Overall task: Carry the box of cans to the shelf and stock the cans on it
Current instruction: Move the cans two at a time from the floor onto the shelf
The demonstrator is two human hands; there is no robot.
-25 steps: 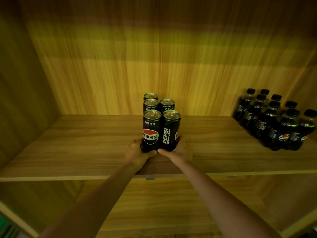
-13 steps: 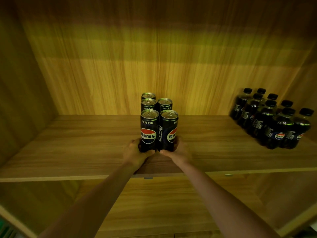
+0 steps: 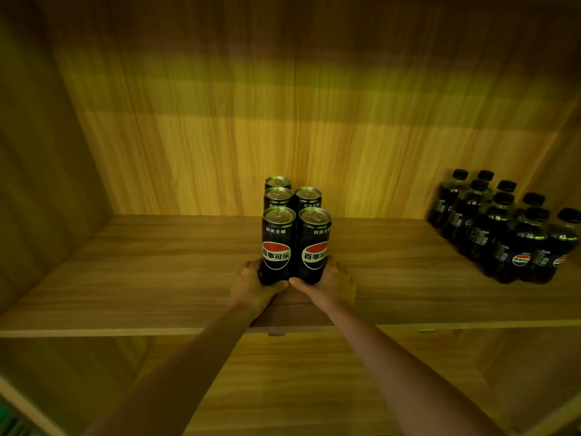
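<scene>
Several tall black Pepsi cans stand upright in two rows on the wooden shelf, near its middle. The front left can and the front right can touch side by side, logos facing me. My left hand wraps the base of the front left can. My right hand wraps the base of the front right can. Three more cans stand behind them toward the back wall. No box is in view.
A shrink-wrapped pack of dark Pepsi bottles sits at the shelf's right end. Wooden side walls and a back panel enclose the shelf. Bare board lies left of the cans. A lower compartment opens beneath the shelf edge.
The front right can has turned, so its round logo faces me instead of the Pepsi lettering. Both hands stay at the bases of the front cans.
</scene>
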